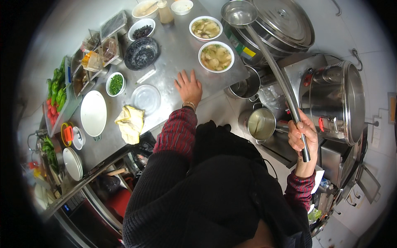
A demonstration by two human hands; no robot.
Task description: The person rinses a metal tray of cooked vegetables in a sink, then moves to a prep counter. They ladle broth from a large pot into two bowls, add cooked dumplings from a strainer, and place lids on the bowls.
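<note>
My right hand (302, 131) is closed around the lower handle of a long steel ladle (274, 66). The ladle's bowl (239, 14) is up near the lidded steel pot (282, 24) at the back. On the steel table (173, 62) my left hand (189, 86) lies flat with its fingers apart, holding nothing. Just beyond it stand two white bowls of soup, the nearer bowl (216, 57) and the farther bowl (206, 28), with pale pieces and green bits in broth. A clear plastic lid (146, 99) rests left of that hand.
Left on the table are a yellow cloth (130, 124), a white oval bowl (93, 113), chopped greens (116, 84), a black bowl (142, 53) and green peppers (58, 86). Right of me stand a pot of pale liquid (261, 124), an empty-looking pot (245, 82) and a large steel cooker (328, 102).
</note>
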